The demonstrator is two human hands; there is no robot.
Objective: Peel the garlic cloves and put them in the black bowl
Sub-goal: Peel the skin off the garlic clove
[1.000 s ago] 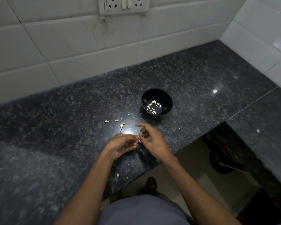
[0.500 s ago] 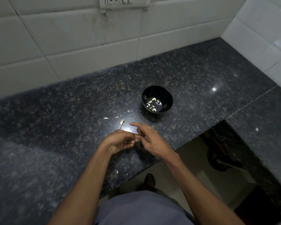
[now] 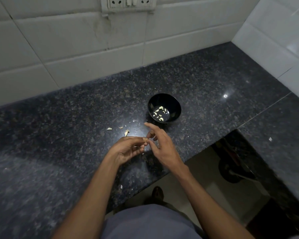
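While my two hands meet just above the near edge of the dark granite counter (image 3: 59, 135), I pinch something very small between the curled fingertips of my left hand (image 3: 128, 150); it is too tiny and too hidden to tell whether it is a clove or only skin. My right hand (image 3: 162, 149) comes in from the other side, its thumb and middle fingers touching that same spot while the forefinger sticks out straight toward the black bowl (image 3: 164, 107). That bowl stands on the counter just beyond my right hand, apart from it, and holds a loose cluster of pale peeled garlic cloves (image 3: 160, 113) on its bottom. Left of the bowl and beyond my left hand, a few scraps of garlic skin (image 3: 126, 132) lie scattered on the stone, with one more fleck near the counter's front edge. White wall tiles (image 3: 76, 49) rise behind, with a socket plate (image 3: 128, 4) at the top.
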